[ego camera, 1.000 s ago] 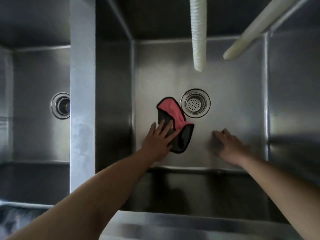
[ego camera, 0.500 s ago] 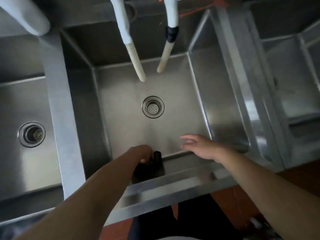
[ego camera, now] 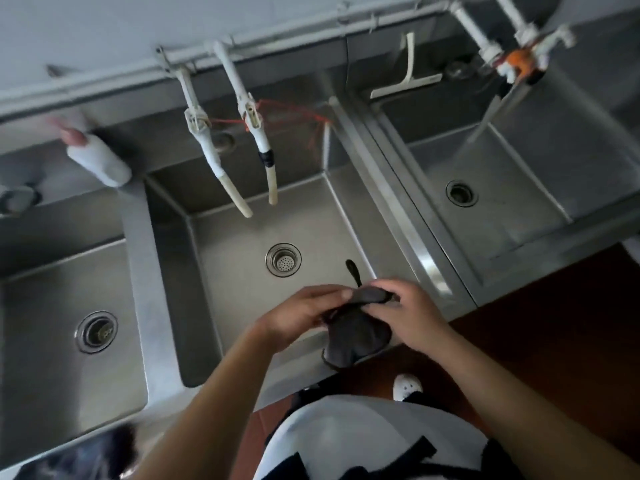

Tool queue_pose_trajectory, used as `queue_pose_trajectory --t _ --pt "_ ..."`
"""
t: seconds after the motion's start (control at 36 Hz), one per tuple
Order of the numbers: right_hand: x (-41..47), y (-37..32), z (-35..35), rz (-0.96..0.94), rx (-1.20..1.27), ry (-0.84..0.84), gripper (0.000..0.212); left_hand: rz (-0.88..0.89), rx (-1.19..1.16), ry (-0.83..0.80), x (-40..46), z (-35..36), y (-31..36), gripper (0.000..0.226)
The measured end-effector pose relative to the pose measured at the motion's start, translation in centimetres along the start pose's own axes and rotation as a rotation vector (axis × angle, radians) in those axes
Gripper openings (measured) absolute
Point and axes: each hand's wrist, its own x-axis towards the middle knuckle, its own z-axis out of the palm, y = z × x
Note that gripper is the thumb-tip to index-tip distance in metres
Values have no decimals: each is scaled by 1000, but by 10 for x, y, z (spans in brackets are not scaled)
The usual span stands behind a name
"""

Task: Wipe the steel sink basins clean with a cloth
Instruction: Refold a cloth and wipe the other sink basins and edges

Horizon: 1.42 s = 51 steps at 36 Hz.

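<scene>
Holding the dark grey cloth [ego camera: 356, 336] with both hands, above the front rim of the middle steel sink basin [ego camera: 239, 244].

Head view, the only one:
- Left hand [ego camera: 304, 315]: fingers curled, pinching the cloth's upper edge from the left side.
- Right hand [ego camera: 410, 315]: fingers and thumb curled over the same bunched top edge from the right. Both are gripping; neither is flat on steel.
- Cloth hangs below the grip as a rounded flap, its long axis running roughly from the hands down toward the person's body. A thin black hanging loop [ego camera: 351, 270] sticks up past the hands, toward the round perforated drain strainer [ego camera: 283, 259].
- Cloth is lifted off the basin floor, not touching it as far as I can tell.

Key relation: middle basin lies straight ahead of and below the hands, with the drain just beyond the fingertips. Left steel basin [ego camera: 52, 306] sits well off to the left, nearer the left arm. Right steel basin [ego camera: 485, 188] sits up and to the right, nearer the right arm, past the raised steel divider [ego camera: 398, 202].

My read: cloth is being regripped or refolded between wiping passes. Either hand could carry it. Next basin decides which: left hand for the left basin, right hand for the right. Two cream-tipped white faucet hoses [ego camera: 242, 188] hang over the middle basin's back half; a reach there must go under them.
</scene>
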Motion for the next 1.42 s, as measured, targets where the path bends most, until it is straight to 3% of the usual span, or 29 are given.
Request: queue_pose_trajectory --t 0.17,0.28,0.33,0.39,0.42,0.56,0.67,0.72,0.78,0.83,0.94,1.06,1.19,1.31,1.42 --pt "-6 13 -60 -99 47 112 16 131 -8 60 -3 45 1 56" --pt "-23 33 -111 -160 217 204 42 153 82 360 4 79 -1 47" --pt "-34 47 -135 -164 266 182 30 161 65 416 8 97 0 45" --pt "-43 61 -153 -167 300 145 9 125 82 341 11 114 -2 52" --pt "-48 67 -161 -158 337 112 9 96 92 285 12 124 -3 56" --pt "-68 83 -193 -188 463 -138 21 -87 78 16 19 180 -6 80" --pt "-73 78 -213 -242 437 -329 28 -67 123 -71 21 213 -4 96" --pt "-73 71 -224 -255 433 -419 27 -7 115 -121 22 225 1 76" --pt "-72 65 -234 -265 399 -467 24 108 134 -68 23 233 10 38" --pt "-67 61 -243 -268 354 -448 22 218 256 132 29 233 22 15" --pt "-56 53 -256 -263 328 -314 24 347 160 294 44 218 40 22" --pt "-44 47 -265 -263 311 -149 22 376 38 168 57 205 64 24" --pt "-30 36 -270 -247 288 -115 13 227 18 40 80 189 88 47" --pt "-17 30 -274 -187 256 -54 14 344 -52 1 108 180 106 23" --pt "1 26 -282 -143 178 78 20 374 -93 23 129 169 126 38"
